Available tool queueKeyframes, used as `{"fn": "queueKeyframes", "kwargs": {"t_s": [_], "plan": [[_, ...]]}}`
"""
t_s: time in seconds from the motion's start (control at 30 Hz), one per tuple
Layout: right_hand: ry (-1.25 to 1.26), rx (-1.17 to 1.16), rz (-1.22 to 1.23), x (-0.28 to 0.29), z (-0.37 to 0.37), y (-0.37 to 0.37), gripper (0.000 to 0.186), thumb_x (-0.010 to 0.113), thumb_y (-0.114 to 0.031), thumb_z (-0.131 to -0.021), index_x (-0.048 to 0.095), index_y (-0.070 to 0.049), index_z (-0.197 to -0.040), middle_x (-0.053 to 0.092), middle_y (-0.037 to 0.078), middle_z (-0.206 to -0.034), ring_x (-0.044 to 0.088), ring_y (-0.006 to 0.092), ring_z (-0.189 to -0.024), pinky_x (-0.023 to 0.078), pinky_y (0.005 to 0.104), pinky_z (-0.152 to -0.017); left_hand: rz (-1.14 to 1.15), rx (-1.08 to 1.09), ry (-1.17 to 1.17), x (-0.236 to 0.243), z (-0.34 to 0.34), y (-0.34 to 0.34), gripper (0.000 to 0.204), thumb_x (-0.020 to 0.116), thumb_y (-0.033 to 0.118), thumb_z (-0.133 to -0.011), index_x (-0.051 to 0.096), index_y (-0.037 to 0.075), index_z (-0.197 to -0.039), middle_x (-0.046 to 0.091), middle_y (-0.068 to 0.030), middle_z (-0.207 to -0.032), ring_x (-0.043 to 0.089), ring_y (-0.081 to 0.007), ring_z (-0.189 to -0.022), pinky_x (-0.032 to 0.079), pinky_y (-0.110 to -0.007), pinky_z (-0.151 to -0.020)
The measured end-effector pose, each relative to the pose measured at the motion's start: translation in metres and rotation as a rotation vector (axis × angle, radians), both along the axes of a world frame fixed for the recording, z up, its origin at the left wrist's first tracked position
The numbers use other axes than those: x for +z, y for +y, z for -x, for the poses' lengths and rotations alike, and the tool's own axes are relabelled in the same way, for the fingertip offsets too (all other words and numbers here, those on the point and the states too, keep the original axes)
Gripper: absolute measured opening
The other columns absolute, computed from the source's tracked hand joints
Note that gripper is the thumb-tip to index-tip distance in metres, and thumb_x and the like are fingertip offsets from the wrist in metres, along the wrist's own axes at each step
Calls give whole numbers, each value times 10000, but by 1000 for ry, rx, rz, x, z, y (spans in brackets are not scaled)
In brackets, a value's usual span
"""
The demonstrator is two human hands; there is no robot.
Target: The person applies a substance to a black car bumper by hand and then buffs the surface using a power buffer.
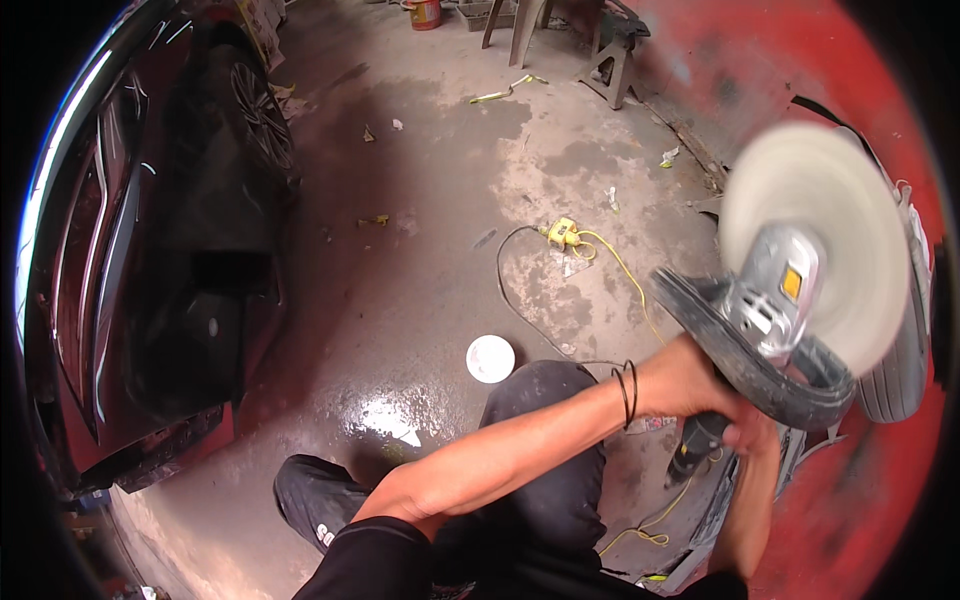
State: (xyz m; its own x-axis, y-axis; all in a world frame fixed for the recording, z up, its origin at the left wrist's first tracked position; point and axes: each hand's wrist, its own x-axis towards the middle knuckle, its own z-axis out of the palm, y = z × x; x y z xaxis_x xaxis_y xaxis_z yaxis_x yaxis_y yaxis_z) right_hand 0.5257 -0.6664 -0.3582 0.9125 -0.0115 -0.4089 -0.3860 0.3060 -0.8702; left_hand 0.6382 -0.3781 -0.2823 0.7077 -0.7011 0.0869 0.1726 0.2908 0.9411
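Observation:
Both my hands hold a rotary polisher [770, 300] at the right. Its large round pale pad [815, 235] is smeared by motion, and its head is silver-grey with a yellow-orange patch. My left hand [690, 378] is closed at the black loop-shaped handle [745, 355], its fingers partly hidden behind it. Lower down, my right hand [752, 432] closes around the tool's body, largely covered by the handle and my left wrist. The black rear end [693, 450] of the tool points down toward the floor. Dark bands circle my left wrist.
A dark car [150, 250] stands along the left. A white round lid or tub [491, 359] sits near my knee. A yellow power connector [563, 234] with black and yellow cords lies ahead. At right are a red wall-like surface [720, 70] and a tire [890, 390].

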Motion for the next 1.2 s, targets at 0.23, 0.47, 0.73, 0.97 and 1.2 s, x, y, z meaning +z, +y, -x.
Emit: {"fn": "queueKeyframes", "kwargs": {"t_s": [0.23,0.47,0.73,0.97,1.2], "plan": [[-74,73,28,-12,39,52,591,842,-187,-863,679,18,-1393,747,132,-1281,746,229,-1137,614,384,-968,-661,0,-441,-38,14,-13,750,810,659,-898,776,-4,-1247,810,-252,-1140,759,-465,-1125,586,-540,-998],[176,-218,403,-114,3,28,569,863,-72,-814,672,23,-1341,721,133,-1199,716,223,-1102,588,354,-917,-723,-1,-366,-57,21,67,623,800,565,-975,787,21,-1277,817,-226,-1120,795,-385,-1003,618,-468,-933],[14,-341,1025,-342,26,8,799,919,-190,-769,623,91,-1455,750,188,-1313,721,326,-1135,559,426,-1055,-648,-30,-924,9,-121,183,349,840,443,-885,872,101,-947,813,-145,-860,786,-359,-844,613,-473,-797],[326,-263,1262,-424,-17,55,890,978,-310,-737,635,89,-1455,743,275,-1359,719,437,-1250,536,487,-1126,-732,203,-560,-61,-6,353,199,747,265,-964,823,82,-946,786,-161,-871,766,-389,-865,588,-496,-807],[132,-114,1439,-435,-15,39,917,978,-359,-824,584,67,-1534,564,302,-1613,578,495,-1445,464,526,-1213,-1157,140,442,-154,250,509,264,745,229,-894,820,89,-1104,811,-173,-1052,755,-382,-1045,572,-491,-944]]}}
